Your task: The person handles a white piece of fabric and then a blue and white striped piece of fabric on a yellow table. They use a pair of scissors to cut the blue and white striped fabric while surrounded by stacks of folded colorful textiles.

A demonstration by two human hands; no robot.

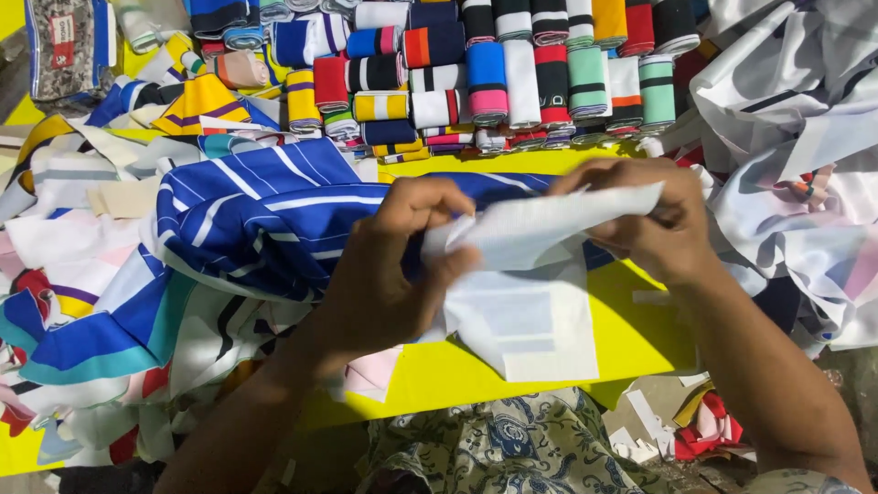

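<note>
A yellow table (pixel 631 338) lies under both hands, mostly buried in cloth. Just left of the left hand (pixel 389 265) sits a bunched blue fabric with white stripes (pixel 265 215). Beyond the knuckles, rows of rolled striped ribbing (pixel 512 78) run off the top edge. Both hands pinch a white fabric piece (pixel 540 274) stretched between them; the right hand (pixel 654 224) closes on its upper edge (fingertips hidden behind the cloth).
</note>
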